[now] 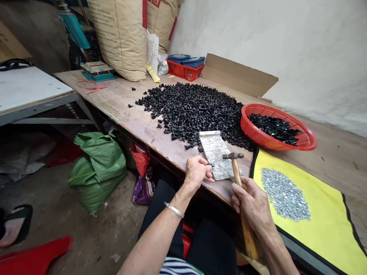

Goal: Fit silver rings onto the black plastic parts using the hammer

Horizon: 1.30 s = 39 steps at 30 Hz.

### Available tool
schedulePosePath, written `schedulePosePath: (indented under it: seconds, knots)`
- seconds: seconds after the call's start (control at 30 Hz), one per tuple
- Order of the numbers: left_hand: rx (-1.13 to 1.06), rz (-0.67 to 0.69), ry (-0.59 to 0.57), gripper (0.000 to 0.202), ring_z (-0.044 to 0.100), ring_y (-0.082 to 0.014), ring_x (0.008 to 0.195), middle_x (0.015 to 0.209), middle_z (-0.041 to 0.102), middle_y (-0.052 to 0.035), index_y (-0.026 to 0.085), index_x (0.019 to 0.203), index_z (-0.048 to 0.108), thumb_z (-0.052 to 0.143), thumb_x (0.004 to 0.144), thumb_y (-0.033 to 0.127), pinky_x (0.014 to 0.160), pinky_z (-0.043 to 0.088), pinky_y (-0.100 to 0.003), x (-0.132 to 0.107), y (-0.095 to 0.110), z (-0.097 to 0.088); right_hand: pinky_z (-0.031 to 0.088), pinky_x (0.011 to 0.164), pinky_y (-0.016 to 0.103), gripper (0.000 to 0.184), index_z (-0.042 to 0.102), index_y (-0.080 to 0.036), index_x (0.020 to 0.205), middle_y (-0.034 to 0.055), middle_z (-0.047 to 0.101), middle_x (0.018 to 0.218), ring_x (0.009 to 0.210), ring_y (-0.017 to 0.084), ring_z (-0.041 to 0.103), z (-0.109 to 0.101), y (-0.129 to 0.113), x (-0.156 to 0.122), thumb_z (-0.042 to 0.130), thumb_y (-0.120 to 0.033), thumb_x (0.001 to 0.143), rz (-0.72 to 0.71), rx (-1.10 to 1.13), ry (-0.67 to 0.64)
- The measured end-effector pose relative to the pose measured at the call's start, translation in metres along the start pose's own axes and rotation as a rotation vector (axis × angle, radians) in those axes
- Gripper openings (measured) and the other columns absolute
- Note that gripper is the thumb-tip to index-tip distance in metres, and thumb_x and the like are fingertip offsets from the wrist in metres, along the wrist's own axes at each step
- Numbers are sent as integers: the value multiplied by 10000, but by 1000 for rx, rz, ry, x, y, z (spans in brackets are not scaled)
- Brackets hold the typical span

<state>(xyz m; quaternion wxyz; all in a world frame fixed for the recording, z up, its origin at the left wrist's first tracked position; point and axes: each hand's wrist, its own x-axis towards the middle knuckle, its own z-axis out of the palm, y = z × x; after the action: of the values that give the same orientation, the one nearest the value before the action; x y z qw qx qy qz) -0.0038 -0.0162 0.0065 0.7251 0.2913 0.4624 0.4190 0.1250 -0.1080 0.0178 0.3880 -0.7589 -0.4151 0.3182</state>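
My left hand (197, 170) is closed in a pinch on a small black plastic piece (211, 165), held against the near edge of a flat metal plate (215, 152) on the table. My right hand (252, 204) grips the wooden handle of a small hammer (233, 156); its metal head hovers just above the plate, right of the pinched piece. Beyond the plate spreads a big heap of small black plastic pieces (195, 109). To the right, a pile of small silver metal bits (283, 194) lies on a yellow mat (323, 225).
A red basket (252, 131) with black pieces stands right of the heap. Tan sacks (120, 34), a red crate (185, 70) with blue lids and a cardboard flap (237, 74) line the back. Green bags (99, 164) sit on the floor at left.
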Motion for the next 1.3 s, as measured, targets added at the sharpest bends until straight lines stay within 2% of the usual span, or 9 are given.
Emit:
schedulePosePath:
  seconds: [0.13, 0.33, 0.5, 0.57, 0.67, 0.87, 1.03, 1.17, 1.3]
  knots:
    - [-200, 41, -238, 242, 490, -88, 369, 506, 575, 3, 134, 709, 499, 694, 567, 134, 363, 524, -286, -15, 0, -19, 323, 329, 218, 407, 443, -179, 1082, -70, 464, 550, 364, 99, 407, 4, 1, 12, 543, -352, 728, 73, 245, -152]
    - [-340, 7, -454, 268, 462, -71, 364, 552, 603, -18, 131, 756, 523, 735, 601, 182, 320, 496, -238, -39, -2, -38, 350, 498, 274, 292, 582, -162, 1025, 27, 551, 578, 498, 158, 506, 1, -6, 20, 406, -277, 823, -182, -700, 42]
    - [-403, -21, -528, 297, 460, -67, 352, 555, 611, -14, 141, 750, 516, 763, 601, 214, 306, 487, -223, -50, -3, -44, 336, 532, 282, 242, 618, -171, 933, 84, 606, 708, 659, 209, 557, 1, -6, 10, 423, -287, 849, -324, -1090, 199]
    - [-403, -21, -532, 287, 465, -65, 353, 567, 617, -16, 141, 754, 518, 758, 612, 212, 310, 491, -221, -50, -3, -45, 374, 579, 289, 224, 628, -171, 887, 93, 611, 770, 743, 219, 561, 1, -5, 5, 447, -295, 843, -417, -1029, 252]
    - [-399, -32, -521, 285, 464, -63, 350, 568, 621, -18, 141, 751, 522, 758, 608, 208, 307, 490, -219, -48, -5, -46, 425, 665, 294, 274, 631, -169, 822, 75, 614, 772, 731, 188, 565, 1, -11, -8, 429, -351, 858, -443, -624, 208]
    - [-247, -14, -435, 244, 496, -103, 324, 516, 612, -22, 114, 705, 536, 742, 598, 189, 296, 486, -254, -48, -11, -38, 359, 396, 210, 354, 577, -164, 821, -18, 534, 574, 419, 84, 443, 18, -31, -34, 488, -506, 805, -21, 117, -283]
    - [-54, 27, -331, 176, 534, -128, 328, 502, 605, -8, 104, 699, 545, 691, 627, 169, 314, 470, -227, -56, -19, -37, 274, 313, 173, 240, 478, -172, 664, -58, 463, 442, 324, 54, 373, 24, -28, -19, 517, -376, 785, 84, 128, -449]
    - [-23, 24, -272, 137, 534, -122, 339, 526, 615, -16, 104, 696, 540, 642, 630, 167, 330, 473, -232, -62, -26, -38, 309, 280, 170, 158, 501, -164, 665, -36, 532, 501, 343, 70, 438, 19, -29, -4, 525, -307, 728, 183, 117, -650]
    - [-38, 29, -226, 115, 524, -118, 331, 516, 605, -14, 116, 662, 515, 609, 615, 164, 318, 450, -219, -66, -29, -38, 323, 274, 160, 152, 522, -154, 641, -23, 560, 532, 363, 69, 468, 19, -34, 0, 570, -295, 669, 220, 94, -705]
